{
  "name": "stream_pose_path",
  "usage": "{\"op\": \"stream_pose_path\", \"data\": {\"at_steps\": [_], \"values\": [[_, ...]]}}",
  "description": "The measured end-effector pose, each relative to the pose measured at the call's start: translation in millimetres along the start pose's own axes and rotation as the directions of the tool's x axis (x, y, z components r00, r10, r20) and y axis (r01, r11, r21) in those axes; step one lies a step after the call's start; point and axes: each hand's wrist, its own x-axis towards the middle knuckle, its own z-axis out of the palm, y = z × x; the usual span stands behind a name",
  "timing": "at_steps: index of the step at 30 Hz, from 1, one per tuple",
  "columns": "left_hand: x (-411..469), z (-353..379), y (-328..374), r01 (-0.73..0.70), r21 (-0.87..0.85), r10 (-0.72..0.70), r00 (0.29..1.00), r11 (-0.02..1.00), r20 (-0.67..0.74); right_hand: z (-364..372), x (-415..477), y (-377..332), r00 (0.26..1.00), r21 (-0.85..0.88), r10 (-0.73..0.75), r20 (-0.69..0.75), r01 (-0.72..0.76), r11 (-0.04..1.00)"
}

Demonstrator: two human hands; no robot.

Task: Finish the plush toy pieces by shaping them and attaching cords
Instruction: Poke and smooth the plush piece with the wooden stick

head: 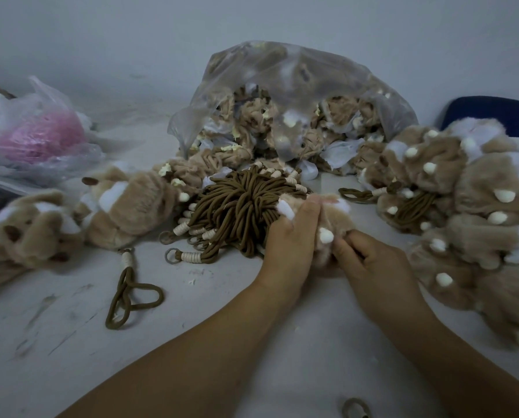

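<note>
The plush piece point(335, 217), tan fur with white tufts, sits just above the white table point(222, 333) near the middle, held between both hands. The left hand point(291, 236) lies along its left side with the fingers running up over the fur. Its thumb is hidden, so it seems to clasp the piece rather than merely press it. The right hand point(369, 267) has curled fingers that pinch the piece's lower edge beside a white tuft.

Touching the left hand on its far side is a bundle of brown cords point(237, 206), their ends wrapped in cream thread and tipped with small rings. A single loose cord point(128, 297) lies looped on the table to the left, well apart from the hands. Another cord point(359, 193) rests near the heap of plush pieces point(463, 206) on the right.

Behind the bundle, a clear plastic bag point(282, 86) spills crumpled tan pieces. More plush pieces point(116, 206) lie at the left, below a thin bag with something pink point(35, 137) inside.
</note>
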Motion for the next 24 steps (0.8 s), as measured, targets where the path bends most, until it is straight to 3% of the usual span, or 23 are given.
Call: {"op": "stream_pose_path", "data": {"at_steps": [10, 19, 24], "values": [[4, -9, 7, 0.006, -0.097, -0.015, 0.995, 0.995, -0.098, -15, 9, 12, 0.996, -0.190, -0.087, 0.013, 0.088, 0.978], [1, -1, -4, -0.026, -0.041, 0.024, 0.999, 0.999, -0.042, -7, 6, 8, 0.997, -0.052, -0.039, 0.073, 0.043, 0.998], [1, 1, -8, -0.128, -0.018, 0.128, 0.992, 0.992, -0.010, -2, 5, 2, 0.999, -0.031, -0.019, 0.048, 0.021, 0.999]]}}
